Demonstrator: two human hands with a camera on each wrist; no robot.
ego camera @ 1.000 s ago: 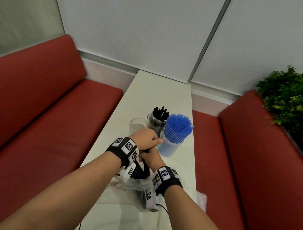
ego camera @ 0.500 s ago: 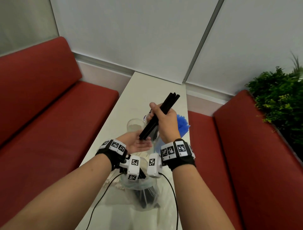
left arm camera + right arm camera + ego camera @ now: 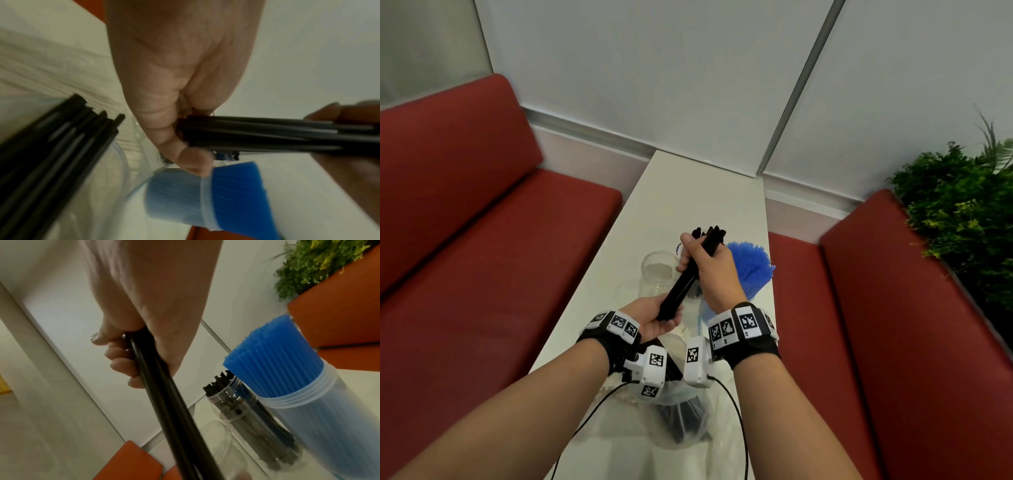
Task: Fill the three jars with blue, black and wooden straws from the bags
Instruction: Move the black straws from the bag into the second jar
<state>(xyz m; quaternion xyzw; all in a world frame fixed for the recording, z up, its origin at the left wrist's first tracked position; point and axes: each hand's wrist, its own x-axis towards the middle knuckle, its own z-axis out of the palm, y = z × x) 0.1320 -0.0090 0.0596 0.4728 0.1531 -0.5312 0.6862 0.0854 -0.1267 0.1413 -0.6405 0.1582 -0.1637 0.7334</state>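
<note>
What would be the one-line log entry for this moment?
right hand: grips black straws | left hand: holds their lower ends | blue jar: full | clear jar: empty

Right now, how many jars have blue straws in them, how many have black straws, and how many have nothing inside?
Blue-straw jar: 1
Black-straw jar: 1
Empty jar: 1
Total: 3 jars
</note>
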